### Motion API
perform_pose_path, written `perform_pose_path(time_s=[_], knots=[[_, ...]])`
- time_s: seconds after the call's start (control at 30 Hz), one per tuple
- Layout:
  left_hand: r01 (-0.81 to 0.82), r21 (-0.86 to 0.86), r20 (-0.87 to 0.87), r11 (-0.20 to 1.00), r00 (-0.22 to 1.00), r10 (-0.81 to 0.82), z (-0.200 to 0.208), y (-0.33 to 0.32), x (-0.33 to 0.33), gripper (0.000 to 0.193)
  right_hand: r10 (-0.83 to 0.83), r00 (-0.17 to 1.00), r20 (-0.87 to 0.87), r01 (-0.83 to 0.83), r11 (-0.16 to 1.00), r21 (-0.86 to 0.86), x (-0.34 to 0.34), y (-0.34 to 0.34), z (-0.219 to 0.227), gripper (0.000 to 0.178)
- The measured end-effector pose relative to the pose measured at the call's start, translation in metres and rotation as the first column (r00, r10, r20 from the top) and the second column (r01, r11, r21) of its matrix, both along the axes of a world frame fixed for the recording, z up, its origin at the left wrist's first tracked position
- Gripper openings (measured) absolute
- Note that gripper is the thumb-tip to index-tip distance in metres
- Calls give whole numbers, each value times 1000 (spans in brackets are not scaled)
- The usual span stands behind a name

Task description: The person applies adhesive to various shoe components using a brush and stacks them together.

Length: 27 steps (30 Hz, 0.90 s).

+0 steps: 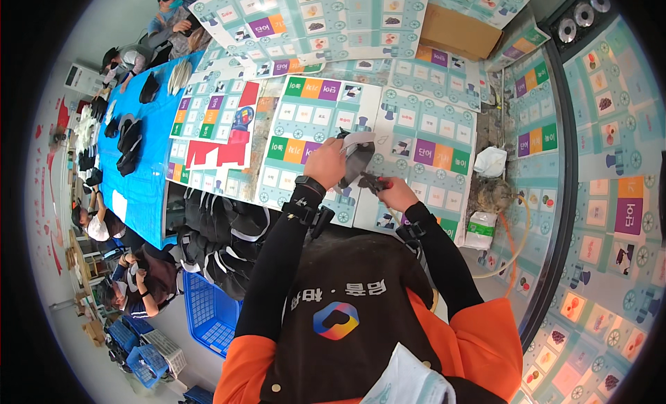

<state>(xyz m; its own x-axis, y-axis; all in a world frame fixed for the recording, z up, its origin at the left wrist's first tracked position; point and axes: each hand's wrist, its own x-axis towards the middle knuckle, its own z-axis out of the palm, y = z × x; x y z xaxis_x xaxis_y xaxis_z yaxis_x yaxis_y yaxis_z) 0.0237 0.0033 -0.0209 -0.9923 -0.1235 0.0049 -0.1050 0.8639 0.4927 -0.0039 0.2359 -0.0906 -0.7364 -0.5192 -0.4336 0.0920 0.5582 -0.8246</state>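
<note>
My left hand (326, 164) is closed on a dark grey and black shoe upper (358, 160) with a pale edge, holding it raised over the table. My right hand (398, 194) grips a pair of pliers (373, 182) with dark jaws and a red handle. The jaws point at the lower edge of the upper; whether they touch it I cannot tell. Beneath both hands lies the table (312, 190), covered with printed teal sheets. Part of the upper is hidden behind my left fingers.
Left of me, many black shoe uppers (218, 216) are piled beside a blue crate (208, 310). A long blue table (149, 196) carries more dark pieces, with several people along it. A white bundle (490, 162) and a cardboard box (458, 32) sit at the right and back.
</note>
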Motion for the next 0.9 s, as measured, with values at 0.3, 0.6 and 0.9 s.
perform_pose_path(time_s=[0.3,0.6,0.9], knots=[[20,-31,-36,999,999,-21,-8,1,-5,21,54,984,171,-57,998,11,0,4,-8,31],[28,-45,-8,999,1000,-28,-9,0,-9,22,-24,953,-301,32,999,24,-3,1,5,17],[6,-25,-12,1000,1000,-7,-6,1,-5,21,-102,934,-344,141,986,92,0,5,8,19]])
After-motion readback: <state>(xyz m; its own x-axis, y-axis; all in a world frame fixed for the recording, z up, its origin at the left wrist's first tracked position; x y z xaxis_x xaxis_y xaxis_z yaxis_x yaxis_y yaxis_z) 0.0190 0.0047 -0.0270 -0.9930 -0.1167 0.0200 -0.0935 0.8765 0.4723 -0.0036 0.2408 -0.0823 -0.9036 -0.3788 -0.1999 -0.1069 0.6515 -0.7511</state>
